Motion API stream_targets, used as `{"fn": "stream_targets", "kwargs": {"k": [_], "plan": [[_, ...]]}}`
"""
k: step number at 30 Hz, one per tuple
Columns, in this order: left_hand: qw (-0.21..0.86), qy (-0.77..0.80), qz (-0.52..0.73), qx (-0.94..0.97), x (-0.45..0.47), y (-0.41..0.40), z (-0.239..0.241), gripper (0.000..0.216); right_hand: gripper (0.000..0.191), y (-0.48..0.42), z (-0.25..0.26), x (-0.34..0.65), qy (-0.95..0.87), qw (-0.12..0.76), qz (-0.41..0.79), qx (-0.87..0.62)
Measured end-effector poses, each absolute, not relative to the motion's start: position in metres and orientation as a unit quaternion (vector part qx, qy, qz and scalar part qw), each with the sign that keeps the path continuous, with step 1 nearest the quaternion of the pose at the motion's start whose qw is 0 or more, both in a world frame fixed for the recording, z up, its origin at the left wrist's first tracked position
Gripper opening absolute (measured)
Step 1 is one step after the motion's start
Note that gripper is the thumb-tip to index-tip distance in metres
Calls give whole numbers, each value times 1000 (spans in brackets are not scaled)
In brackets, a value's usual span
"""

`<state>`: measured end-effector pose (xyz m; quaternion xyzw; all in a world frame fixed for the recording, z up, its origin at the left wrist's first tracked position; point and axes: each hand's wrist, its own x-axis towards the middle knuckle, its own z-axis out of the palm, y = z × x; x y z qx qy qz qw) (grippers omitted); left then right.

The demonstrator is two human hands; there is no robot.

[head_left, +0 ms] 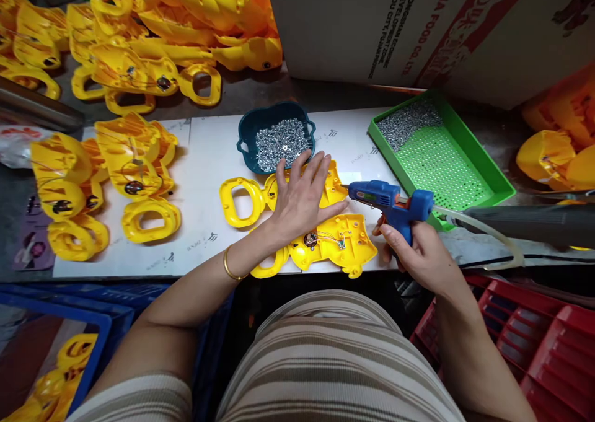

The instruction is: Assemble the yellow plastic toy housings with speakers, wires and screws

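My right hand (416, 245) is wrapped round the handle of a blue hot glue gun (379, 194), whose nozzle points left at a yellow plastic shell half (332, 189). My left hand (302, 197) lies over that shell with its fingers spread, hiding much of it. The shell's ring-shaped end (240, 202) sticks out to the left. Nearer to me lies a second yellow shell half (346, 243), its hollow side up, with thin wires, a small circuit board and a round dark part inside.
A dark teal basin (245, 127) of small screws stands behind my left hand. To the right is a green perforated tray (499, 193) with more screws. Yellow shells (134, 155) are stacked at left; a large carton (344, 31) stands behind. Blue (102, 316) and red crates (553, 329) flank me.
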<state>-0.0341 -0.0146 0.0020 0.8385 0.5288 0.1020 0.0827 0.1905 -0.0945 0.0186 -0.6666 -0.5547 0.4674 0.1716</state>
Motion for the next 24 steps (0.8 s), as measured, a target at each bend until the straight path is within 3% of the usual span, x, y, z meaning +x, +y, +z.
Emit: {"fn": "stream_targets", "kwargs": {"k": [11,20,24], "plan": [[81,529,100,839,-35,-14,2,81,49,-93,16,193,-508,223,594,-582],[58,518,104,847,-40,-13,1,77,48,-122,23,182,-470,344,609,-539],[39,521,112,845,-37,-12,5,74,50,-174,21,198,-429,455,573,-530]]}}
